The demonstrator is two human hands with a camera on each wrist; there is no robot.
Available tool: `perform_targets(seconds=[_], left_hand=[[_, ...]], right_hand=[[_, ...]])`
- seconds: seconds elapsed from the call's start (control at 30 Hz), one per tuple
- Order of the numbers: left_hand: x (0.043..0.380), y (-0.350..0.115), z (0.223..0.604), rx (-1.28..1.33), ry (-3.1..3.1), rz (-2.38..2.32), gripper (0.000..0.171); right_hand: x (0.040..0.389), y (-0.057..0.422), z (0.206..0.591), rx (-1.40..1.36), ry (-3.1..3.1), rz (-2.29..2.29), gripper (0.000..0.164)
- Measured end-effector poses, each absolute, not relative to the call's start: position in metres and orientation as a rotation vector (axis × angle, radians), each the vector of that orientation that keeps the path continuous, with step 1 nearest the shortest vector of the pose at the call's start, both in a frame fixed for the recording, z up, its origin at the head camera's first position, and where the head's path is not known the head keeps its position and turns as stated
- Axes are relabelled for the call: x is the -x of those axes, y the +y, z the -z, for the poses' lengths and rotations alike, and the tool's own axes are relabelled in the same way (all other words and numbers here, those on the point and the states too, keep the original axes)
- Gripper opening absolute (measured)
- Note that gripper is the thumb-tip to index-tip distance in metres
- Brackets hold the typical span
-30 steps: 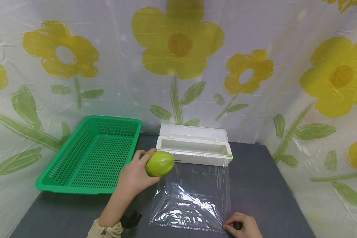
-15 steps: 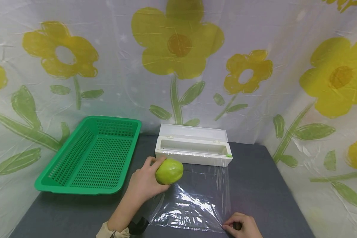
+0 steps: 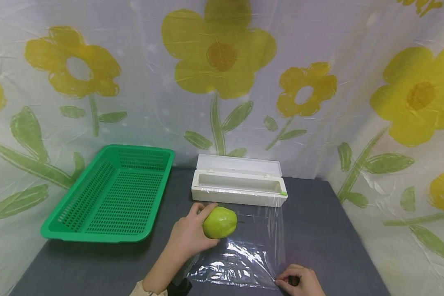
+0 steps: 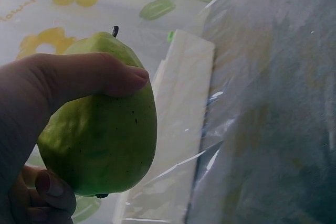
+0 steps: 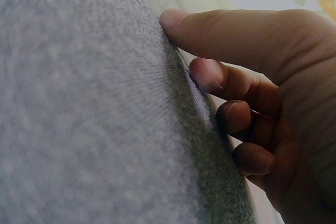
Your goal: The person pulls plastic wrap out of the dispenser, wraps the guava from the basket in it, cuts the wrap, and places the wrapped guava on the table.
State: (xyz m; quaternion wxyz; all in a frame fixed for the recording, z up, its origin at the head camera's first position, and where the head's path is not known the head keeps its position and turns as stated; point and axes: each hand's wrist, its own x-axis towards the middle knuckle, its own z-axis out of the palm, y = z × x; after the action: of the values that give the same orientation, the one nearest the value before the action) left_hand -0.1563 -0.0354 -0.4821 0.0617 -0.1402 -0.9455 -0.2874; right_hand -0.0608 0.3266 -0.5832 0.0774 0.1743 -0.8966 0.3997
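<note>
My left hand (image 3: 192, 234) grips a green pear (image 3: 220, 222) by its side, thumb and fingers curled round it. In the left wrist view the pear (image 4: 107, 140) shows its dark stem at the top, the thumb across its skin. Below it a sheet of clear cling film (image 3: 240, 255) stretches over the dark table from a white film dispenser (image 3: 240, 196). At the sheet's near right corner my right hand (image 3: 300, 279) pinches the film between thumb and fingers. The right wrist view shows these fingers (image 5: 207, 74) low at the grey table surface.
A green perforated plastic basket (image 3: 96, 237) stands on the left of the dark table (image 3: 318, 230). The dispenser's lid (image 3: 238, 165) is raised at the back. A flower-printed curtain (image 3: 148, 102) hangs behind and along both sides.
My left hand has carried the pear right and nearer to me, from beside the dispenser to over the film. The right hand stays at the film's corner.
</note>
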Motion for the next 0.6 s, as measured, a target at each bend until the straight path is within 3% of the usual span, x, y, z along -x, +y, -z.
perform_targets(seconds=[0.37,0.6], left_hand=[[0.154,-0.024,0.491,0.493,-2.873,0.904,0.097],[0.155,-0.015,0.497,0.528,-2.901,0.887,0.098]], right_hand=[[0.062,0.327,0.581,-0.491,-2.720,-1.214,0.015],[0.063,0.327,0.588,-0.553,-2.627,-1.158,0.025]])
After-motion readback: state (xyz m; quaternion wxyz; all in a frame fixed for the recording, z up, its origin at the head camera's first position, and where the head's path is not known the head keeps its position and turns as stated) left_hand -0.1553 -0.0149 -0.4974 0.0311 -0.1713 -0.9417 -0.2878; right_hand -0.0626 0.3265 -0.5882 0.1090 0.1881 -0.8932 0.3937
